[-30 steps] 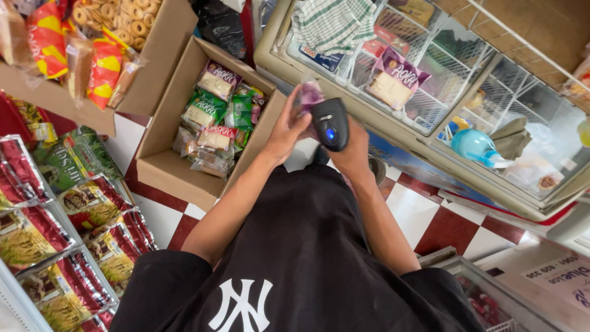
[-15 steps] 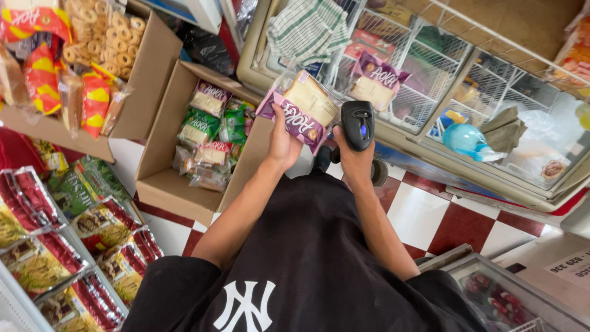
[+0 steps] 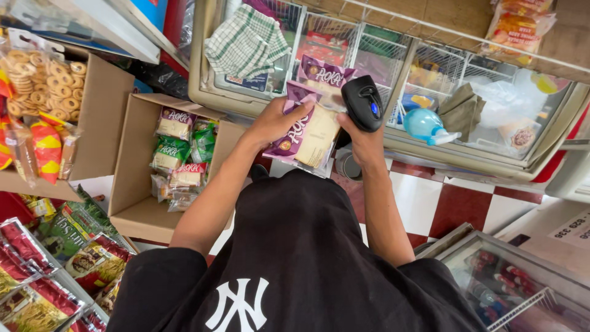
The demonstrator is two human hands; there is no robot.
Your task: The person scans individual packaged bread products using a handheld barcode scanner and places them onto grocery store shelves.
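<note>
My left hand [image 3: 273,123] grips a purple snack packet [image 3: 307,129] with a pale biscuit picture, held up in front of my chest. My right hand [image 3: 359,138] holds a black handheld scanner [image 3: 364,101] with a small blue light, right beside the packet's right edge. Below left, an open cardboard box [image 3: 138,212] on the floor holds more purple and green snack packets [image 3: 178,154]. I wear a black shirt with a white emblem.
A chest freezer [image 3: 393,144] with sliding glass lids stands ahead; a checked cloth [image 3: 246,43] and a blue spray bottle [image 3: 424,126] lie on it. Snack racks [image 3: 43,270] fill the left. A second glass-top cooler [image 3: 522,276] sits at the lower right on red-and-white tiles.
Both hands have risen and come closer to the camera. The packet has turned upright, with the scanner now close against its right side.
</note>
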